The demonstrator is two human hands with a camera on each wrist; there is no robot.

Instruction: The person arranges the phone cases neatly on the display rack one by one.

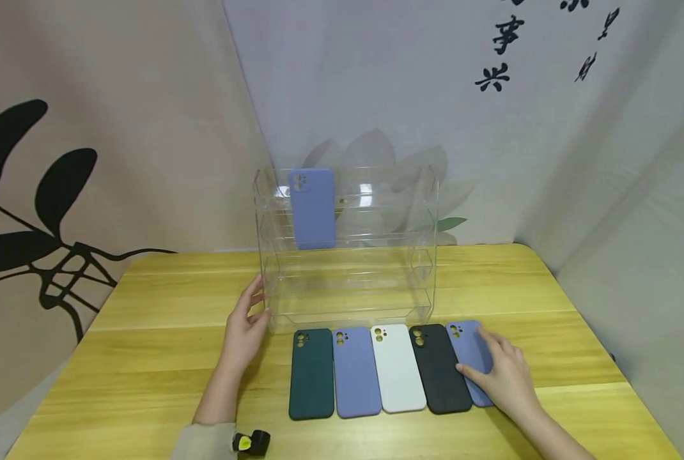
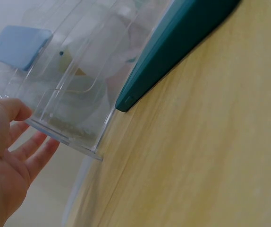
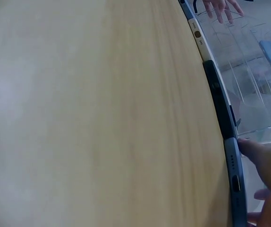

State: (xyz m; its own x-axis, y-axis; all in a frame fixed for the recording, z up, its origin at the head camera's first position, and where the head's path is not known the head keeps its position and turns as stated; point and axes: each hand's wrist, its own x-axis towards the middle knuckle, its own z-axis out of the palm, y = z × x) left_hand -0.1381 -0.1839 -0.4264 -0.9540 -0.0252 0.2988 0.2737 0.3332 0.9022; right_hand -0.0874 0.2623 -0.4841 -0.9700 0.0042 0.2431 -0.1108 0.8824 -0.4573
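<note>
On the table's right side, my right hand (image 1: 505, 377) holds a purple-blue phone case (image 1: 470, 348) by its edges, thumb on the left and fingers on the far right. The case lies flat beside a black phone case (image 1: 441, 370). My left hand (image 1: 246, 333) grips the left side panel of a clear tiered display rack (image 1: 388, 239), its thumb (image 2: 20, 109) at the panel's edge and fingers outside. A purple-blue phone case (image 1: 314, 214) leans upright on an upper tier of the rack, toward the left.
Left of the black case, a white phone case (image 1: 398, 369), another purple-blue case (image 1: 357, 374) and a dark green case (image 1: 311, 377) lie in a row before the rack. The wooden table (image 1: 158, 345) meets a curtain (image 1: 175, 128) behind. A black strap device (image 1: 252, 442) is on the left wrist.
</note>
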